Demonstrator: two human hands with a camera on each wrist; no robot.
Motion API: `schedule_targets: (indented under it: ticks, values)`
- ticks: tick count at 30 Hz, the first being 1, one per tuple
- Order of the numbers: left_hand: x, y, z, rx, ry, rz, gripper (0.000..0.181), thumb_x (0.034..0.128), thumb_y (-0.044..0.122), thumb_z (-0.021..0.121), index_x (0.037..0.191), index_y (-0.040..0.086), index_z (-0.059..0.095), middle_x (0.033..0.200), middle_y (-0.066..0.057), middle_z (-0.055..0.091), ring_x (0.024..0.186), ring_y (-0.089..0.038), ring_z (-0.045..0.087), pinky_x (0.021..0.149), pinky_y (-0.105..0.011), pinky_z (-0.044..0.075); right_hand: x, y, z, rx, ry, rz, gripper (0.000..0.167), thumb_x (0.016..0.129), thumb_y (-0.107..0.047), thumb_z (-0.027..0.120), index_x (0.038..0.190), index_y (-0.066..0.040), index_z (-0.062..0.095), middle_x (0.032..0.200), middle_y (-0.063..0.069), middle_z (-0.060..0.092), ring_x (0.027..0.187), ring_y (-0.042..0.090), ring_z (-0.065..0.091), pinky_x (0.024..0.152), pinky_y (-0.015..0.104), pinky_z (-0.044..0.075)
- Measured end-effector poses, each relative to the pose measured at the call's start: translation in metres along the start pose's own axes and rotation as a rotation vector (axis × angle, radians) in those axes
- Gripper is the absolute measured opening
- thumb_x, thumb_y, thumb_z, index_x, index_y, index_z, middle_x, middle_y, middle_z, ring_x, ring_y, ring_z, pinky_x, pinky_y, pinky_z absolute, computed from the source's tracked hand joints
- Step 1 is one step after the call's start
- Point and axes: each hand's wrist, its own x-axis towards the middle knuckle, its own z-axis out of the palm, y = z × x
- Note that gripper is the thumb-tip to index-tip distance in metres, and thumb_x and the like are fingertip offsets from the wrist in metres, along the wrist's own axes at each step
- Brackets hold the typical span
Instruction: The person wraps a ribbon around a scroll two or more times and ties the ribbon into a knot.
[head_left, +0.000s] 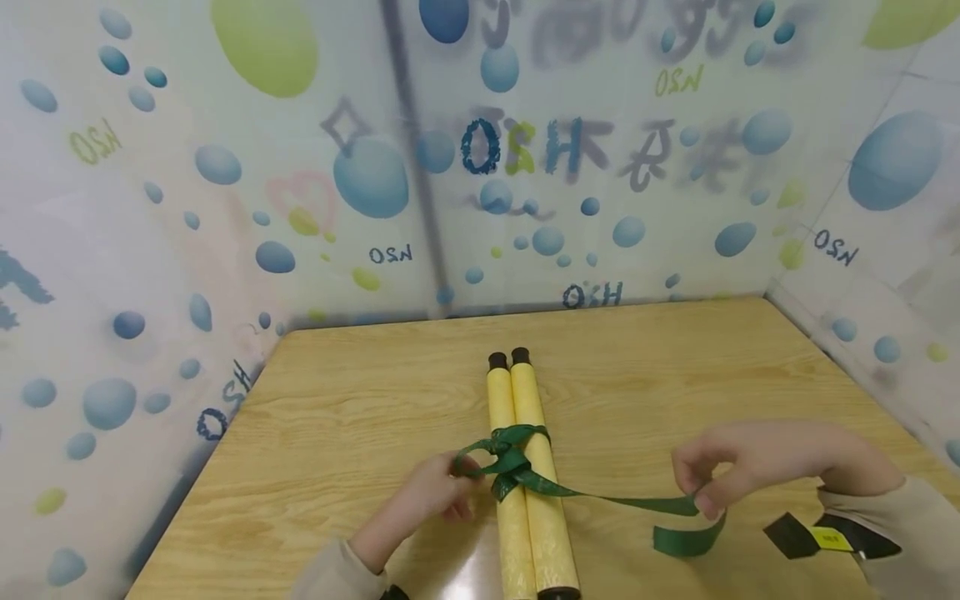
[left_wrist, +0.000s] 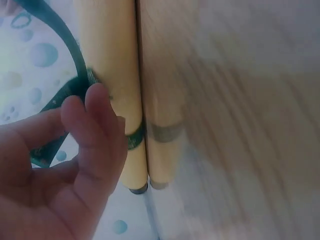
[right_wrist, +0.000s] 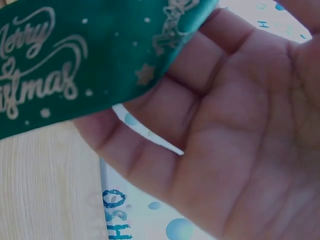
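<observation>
Two long yellow rolls with black end caps, which look like scrolls, lie side by side on the table: a left roll (head_left: 516, 542) and a right roll (head_left: 547, 533). A green ribbon (head_left: 512, 460) is wrapped round both and knotted on top, with a loop at the left. My left hand (head_left: 435, 490) pinches that loop beside the left roll. Off to the right, my right hand (head_left: 780, 458) pinches the ribbon's long tail between thumb and fingers, its end curling below. In the right wrist view the tail (right_wrist: 105, 60) shows "Merry Christmas" lettering.
The wooden table (head_left: 360, 392) has a wall covering (head_left: 517, 242) with blue and green dots behind it and at both sides. A black strap with a yellow label (head_left: 831, 538) is at the right sleeve.
</observation>
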Motion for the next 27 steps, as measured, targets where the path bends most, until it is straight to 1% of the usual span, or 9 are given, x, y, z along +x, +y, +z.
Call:
schedule_targets:
  ticks: [2,5,7,9,13,17,19,22,27]
  values:
    - [-0.002,0.001,0.003,0.006,-0.029,0.0,0.025,0.0869,0.018,0.065,0.1,-0.003,0.06,0.068,-0.009,0.063,0.048,-0.017,0.059,0.045,-0.031,0.05,0.001,-0.001,0.0,0.009,0.007,0.0,0.01,0.09,0.002,0.051,0.092,-0.007,0.054,0.078,0.007,0.049,0.077,0.0,0.051,0.072,0.026,0.05]
    - [-0.004,0.002,0.004,-0.015,-0.026,-0.004,0.038,0.0834,0.016,0.07,0.11,-0.005,0.052,0.08,-0.009,0.063,0.047,-0.017,0.058,0.043,-0.03,0.048,0.001,-0.003,0.001,0.033,0.018,0.013,0.011,0.09,0.002,0.049,0.092,-0.007,0.054,0.078,0.007,0.047,0.078,0.001,0.051,0.072,0.028,0.05]
    - [-0.003,0.001,0.006,-0.06,-0.014,-0.017,0.048,0.0814,0.011,0.071,0.117,-0.007,0.044,0.088,-0.011,0.061,0.048,-0.018,0.059,0.043,-0.029,0.048,0.002,-0.004,0.001,0.04,0.025,0.027,0.011,0.091,0.002,0.049,0.091,-0.008,0.053,0.078,0.006,0.047,0.078,0.002,0.051,0.072,0.028,0.05]
    - [-0.001,0.0,0.009,-0.103,-0.012,-0.026,0.055,0.0813,0.008,0.071,0.122,-0.007,0.037,0.088,-0.013,0.06,0.048,-0.018,0.06,0.043,-0.029,0.049,0.001,-0.004,0.001,0.041,0.03,0.038,0.01,0.092,0.002,0.049,0.091,-0.007,0.053,0.078,0.005,0.046,0.078,0.002,0.05,0.071,0.027,0.05]
    - [0.005,0.0,0.018,-0.156,-0.016,-0.027,0.055,0.0825,0.008,0.07,0.122,-0.005,0.033,0.07,-0.014,0.061,0.042,-0.014,0.057,0.041,-0.029,0.049,0.002,-0.003,0.001,0.039,0.031,0.039,0.009,0.092,0.001,0.048,0.091,-0.007,0.053,0.078,0.004,0.047,0.077,0.002,0.05,0.071,0.027,0.05]
    - [0.008,-0.001,0.021,-0.154,0.005,-0.004,0.047,0.0834,0.004,0.067,0.116,-0.004,0.034,0.052,-0.011,0.057,0.038,-0.012,0.053,0.038,-0.029,0.047,0.002,-0.002,0.0,0.028,0.033,0.023,0.011,0.092,0.002,0.048,0.092,-0.007,0.053,0.079,0.003,0.048,0.077,0.003,0.051,0.071,0.027,0.049]
    - [0.008,-0.002,0.021,-0.136,0.008,0.002,0.044,0.0823,0.001,0.064,0.115,-0.004,0.035,0.05,-0.008,0.055,0.038,-0.011,0.052,0.038,-0.028,0.046,0.002,-0.001,0.0,0.015,0.038,0.02,0.01,0.091,0.001,0.048,0.091,-0.008,0.054,0.079,0.002,0.048,0.077,0.004,0.051,0.071,0.026,0.048]
    - [0.005,-0.004,0.016,-0.104,-0.035,-0.006,0.046,0.0773,-0.004,0.061,0.114,-0.004,0.033,0.054,-0.007,0.055,0.039,-0.011,0.05,0.038,-0.024,0.043,0.001,-0.001,-0.001,0.01,0.041,0.017,0.011,0.091,0.002,0.049,0.091,-0.008,0.054,0.078,0.003,0.048,0.076,0.004,0.051,0.07,0.026,0.048]
    - [-0.007,-0.006,-0.004,0.08,-0.119,-0.039,0.059,0.0701,-0.005,0.062,0.12,-0.005,0.03,0.053,-0.004,0.052,0.038,-0.009,0.043,0.038,-0.02,0.035,-0.001,-0.003,-0.002,-0.011,0.046,0.026,0.01,0.091,0.0,0.05,0.091,-0.008,0.055,0.078,0.0,0.048,0.077,0.004,0.051,0.07,0.026,0.048]
